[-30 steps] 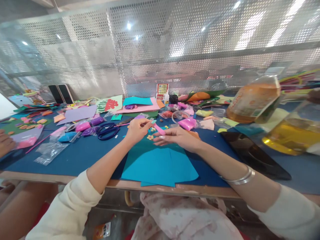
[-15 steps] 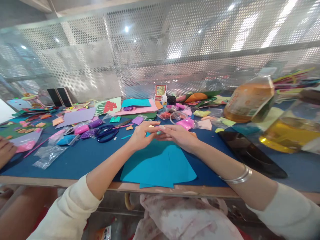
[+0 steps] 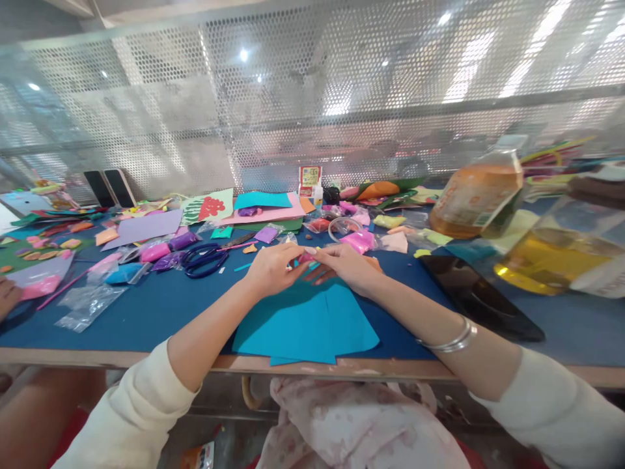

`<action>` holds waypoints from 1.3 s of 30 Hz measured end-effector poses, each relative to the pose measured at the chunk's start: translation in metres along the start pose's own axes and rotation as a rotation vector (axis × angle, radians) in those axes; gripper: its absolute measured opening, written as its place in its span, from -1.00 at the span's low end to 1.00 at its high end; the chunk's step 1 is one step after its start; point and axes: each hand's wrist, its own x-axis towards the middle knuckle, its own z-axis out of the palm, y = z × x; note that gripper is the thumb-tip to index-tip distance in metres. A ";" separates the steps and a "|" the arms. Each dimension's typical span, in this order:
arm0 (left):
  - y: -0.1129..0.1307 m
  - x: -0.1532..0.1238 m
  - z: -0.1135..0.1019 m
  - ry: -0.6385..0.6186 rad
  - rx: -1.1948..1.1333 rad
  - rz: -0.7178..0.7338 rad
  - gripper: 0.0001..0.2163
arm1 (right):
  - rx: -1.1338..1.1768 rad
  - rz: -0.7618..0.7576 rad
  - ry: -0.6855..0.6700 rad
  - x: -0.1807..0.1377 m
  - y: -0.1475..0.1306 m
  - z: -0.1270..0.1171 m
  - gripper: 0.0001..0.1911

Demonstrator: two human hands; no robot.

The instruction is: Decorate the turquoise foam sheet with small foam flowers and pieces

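Over the far edge of a stack of teal craft sheets [image 3: 307,326], my left hand [image 3: 272,270] and my right hand [image 3: 352,269] meet at the fingertips. Pinched between them is a small pink piece [image 3: 306,258], perhaps soft clay; the fingers hide most of it. Both hands are closed on it, the right with its lower fingers curled underneath. Blue-handled scissors [image 3: 202,260] lie to the left of my left hand. Just beyond my right hand are a bag of bright pink clay [image 3: 359,241] and a clear ring-shaped roll [image 3: 344,228].
At the right stand a bottle of orange drink [image 3: 476,195] and a container of yellow liquid [image 3: 541,254], with a dark phone [image 3: 483,296] lying before them. Clay bags and paper scraps line the back. Another person's hand [image 3: 8,296] rests at the far left, near a lilac sheet [image 3: 146,228].
My fingers have shifted, and the pink piece now shows between them. The whole view has moved slightly, so things appear a little further left.
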 end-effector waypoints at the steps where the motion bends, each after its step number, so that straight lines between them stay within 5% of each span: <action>1: 0.000 0.000 0.000 0.026 0.019 0.011 -0.78 | -0.012 -0.002 -0.002 0.000 0.000 0.001 -0.58; 7: -0.003 0.001 0.004 0.115 0.024 0.037 -0.75 | 0.033 0.063 -0.046 0.000 -0.001 0.007 -0.53; 12: -0.004 0.001 0.004 0.122 -0.022 -0.038 -0.79 | 0.017 0.041 -0.036 0.001 -0.002 0.007 -0.84; 16: -0.005 0.002 0.005 0.090 -0.044 -0.059 -0.76 | 0.026 0.032 0.041 0.003 -0.002 0.002 -0.88; 30: -0.003 0.002 0.006 0.024 -0.223 -0.012 -0.82 | -0.023 0.059 -0.054 0.000 -0.001 0.003 -0.57; 39: -0.008 0.003 0.000 0.056 -0.317 -0.236 -0.84 | -0.157 -0.095 0.024 0.006 0.000 -0.008 -0.57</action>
